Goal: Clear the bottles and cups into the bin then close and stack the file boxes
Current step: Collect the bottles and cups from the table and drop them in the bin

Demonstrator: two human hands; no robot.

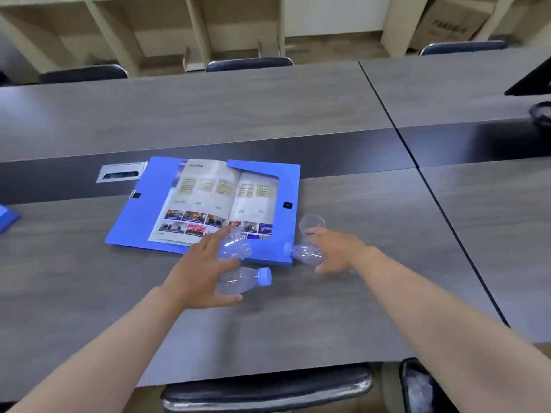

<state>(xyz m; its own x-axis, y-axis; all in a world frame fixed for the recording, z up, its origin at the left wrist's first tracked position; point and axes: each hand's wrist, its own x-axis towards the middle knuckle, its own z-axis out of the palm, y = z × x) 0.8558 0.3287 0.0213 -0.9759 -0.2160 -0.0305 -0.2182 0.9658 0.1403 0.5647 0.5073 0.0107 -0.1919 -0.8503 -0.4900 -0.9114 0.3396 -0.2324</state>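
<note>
The grey table [298, 308] fills most of the view, and on it, just above centre, lies the blue file box [131, 225], wide open with a brochure [208, 201] spread across it. At nine o'clock, at the left edge, a corner of a second blue file box [7, 219] shows. At five o'clock, below the table edge, stands the bin [417, 386] with a dark liner.

The left hand [196, 272] is curled around two clear bottles: one bottle [244, 280] with a blue cap lying toward three o'clock, and a crumpled bottle [235, 242] above it against the fingers. The right hand [334, 248] is closing over a third bottle [307, 254] at the box's near right corner; whether it is gripped fully I cannot tell. A clear cup [312, 224] stands just beyond that hand, at its twelve o'clock.

By my judgement the task is early: the bottles and cup seen here are not yet binned, and the box is open and unstacked.
</note>
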